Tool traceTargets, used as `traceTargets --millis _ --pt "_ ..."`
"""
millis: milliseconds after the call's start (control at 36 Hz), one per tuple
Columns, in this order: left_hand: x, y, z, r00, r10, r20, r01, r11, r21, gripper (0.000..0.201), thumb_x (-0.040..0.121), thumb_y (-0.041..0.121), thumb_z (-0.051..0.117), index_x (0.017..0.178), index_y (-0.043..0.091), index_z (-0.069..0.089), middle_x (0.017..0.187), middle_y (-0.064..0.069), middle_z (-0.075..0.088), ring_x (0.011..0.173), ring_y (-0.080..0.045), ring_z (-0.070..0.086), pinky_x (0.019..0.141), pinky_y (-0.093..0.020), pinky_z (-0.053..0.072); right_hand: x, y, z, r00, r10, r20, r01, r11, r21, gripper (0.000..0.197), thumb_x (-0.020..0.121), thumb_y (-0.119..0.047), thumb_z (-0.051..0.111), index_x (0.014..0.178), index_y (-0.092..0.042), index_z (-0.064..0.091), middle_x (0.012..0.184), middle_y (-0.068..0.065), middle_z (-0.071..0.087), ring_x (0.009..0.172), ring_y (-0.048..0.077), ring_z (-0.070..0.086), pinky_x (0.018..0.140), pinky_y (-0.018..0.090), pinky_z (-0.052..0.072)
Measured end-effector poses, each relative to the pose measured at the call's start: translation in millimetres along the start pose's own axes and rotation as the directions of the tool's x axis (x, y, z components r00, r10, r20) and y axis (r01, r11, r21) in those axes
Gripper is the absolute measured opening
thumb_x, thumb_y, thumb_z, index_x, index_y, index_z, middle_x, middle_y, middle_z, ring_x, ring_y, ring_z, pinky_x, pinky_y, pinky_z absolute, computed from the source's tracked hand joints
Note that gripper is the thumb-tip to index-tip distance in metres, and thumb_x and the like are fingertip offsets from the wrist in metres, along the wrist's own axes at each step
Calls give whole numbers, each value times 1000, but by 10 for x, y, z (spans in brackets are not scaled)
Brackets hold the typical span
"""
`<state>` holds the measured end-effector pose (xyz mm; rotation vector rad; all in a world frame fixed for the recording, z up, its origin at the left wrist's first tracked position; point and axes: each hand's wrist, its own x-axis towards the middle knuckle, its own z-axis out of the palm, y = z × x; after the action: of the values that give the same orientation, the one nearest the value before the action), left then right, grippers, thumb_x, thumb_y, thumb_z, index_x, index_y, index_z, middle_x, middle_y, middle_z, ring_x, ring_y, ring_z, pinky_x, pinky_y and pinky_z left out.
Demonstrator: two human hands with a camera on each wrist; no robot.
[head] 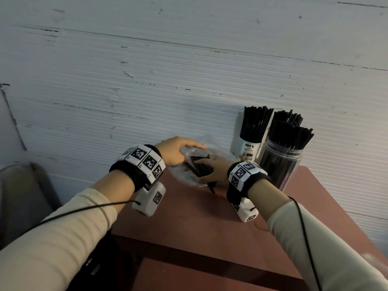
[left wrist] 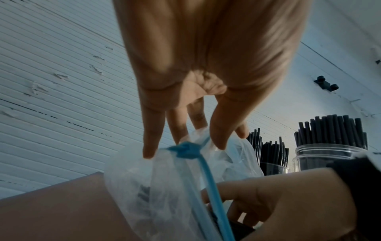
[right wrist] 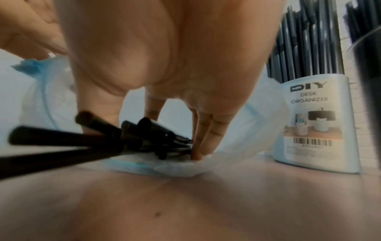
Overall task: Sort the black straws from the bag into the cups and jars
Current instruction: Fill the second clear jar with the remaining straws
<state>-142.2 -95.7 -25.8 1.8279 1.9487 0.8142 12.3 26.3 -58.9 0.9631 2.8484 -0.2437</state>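
Straws (head: 202, 170), black and loose, lie in the clear bag (head: 222, 157) on the table (head: 201, 223), under the right hand (head: 212, 170), whose fingers close around them. Left hand (head: 178, 151) pinches the bag's rim, holding it open, beside the filled jar (head: 280, 164).

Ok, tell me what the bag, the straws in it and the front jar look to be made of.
Bag: thin clear plastic film, glossy; it crumples, with a blue strip along its mouth.
Straws: matt black tubes with open ends, probably plastic, possibly paper.
Front jar: clear rigid plastic or glass, glossy, ridged at the neck; I cannot tell which.
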Motion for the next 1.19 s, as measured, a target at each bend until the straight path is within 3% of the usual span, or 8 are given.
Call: traceTargets --millis 194,306,472,639,778,944,1055,1194 --pt "42 -15 -27 999 27 41 -24 998 -61 67 88 -10 52 128 44 58 140 10 54 40 -7 48 48 -29 42 55 -64 -34 1000 2 15 -1 999 -43 56 78 -49 69 128 -45 45 118 7 49 110 26 50 91 35 42" --pt "66 -54 -15 999 32 40 -31 999 -32 75 87 -6 55 112 65 56 143 11 51 96 -40 66 74 -47 57 31 -57 -33 999 -35 14 36 999 -32 56 80 -46 68 130 -44 44 120 6 51 111 26 51 91 34 41" --pt "84 -42 11 1000 -16 24 15 999 46 71 88 -2 55 124 60 52 137 13 56 39 -9 46 45 -23 42 8 -26 -52 984 -177 -18 176 984 -42 54 83 -33 66 133 -44 48 125 -3 55 113 18 48 93 29 36" --pt "126 -59 25 999 -29 14 27 994 106 75 87 1 57 124 66 47 130 6 63 44 -14 46 51 -29 47 -36 24 -73 986 -163 33 161 985 67 48 78 -5 65 112 -38 64 114 -5 62 100 16 56 86 29 47" --pt "126 -52 36 999 -30 14 29 993 116 76 88 -1 56 125 65 47 131 6 62 47 -16 46 51 -30 45 -98 117 -114 987 -156 39 149 978 145 38 79 -9 65 91 -46 65 103 -1 67 89 23 64 79 36 56" --pt "108 -60 46 1000 -13 -26 17 992 125 72 88 4 59 126 64 47 133 13 60 47 -5 50 68 -38 57 -247 139 -140 988 -153 -24 155 968 196 26 87 -9 59 104 -25 68 109 1 61 87 18 59 77 29 50" --pt "85 -66 59 1000 -20 -4 20 991 135 76 86 3 60 123 67 46 132 13 60 60 -17 59 71 -41 58 -337 114 -125 990 -142 7 138 970 199 18 89 -18 59 104 -19 68 105 -3 58 90 15 57 79 24 47" --pt "-3 32 61 1000 3 -3 -2 993 117 69 89 -1 57 135 50 48 147 15 45 55 3 57 60 -17 49 -365 69 -69 990 -141 18 141 990 27 30 77 -31 76 104 -25 64 106 -5 57 96 12 51 81 26 43"
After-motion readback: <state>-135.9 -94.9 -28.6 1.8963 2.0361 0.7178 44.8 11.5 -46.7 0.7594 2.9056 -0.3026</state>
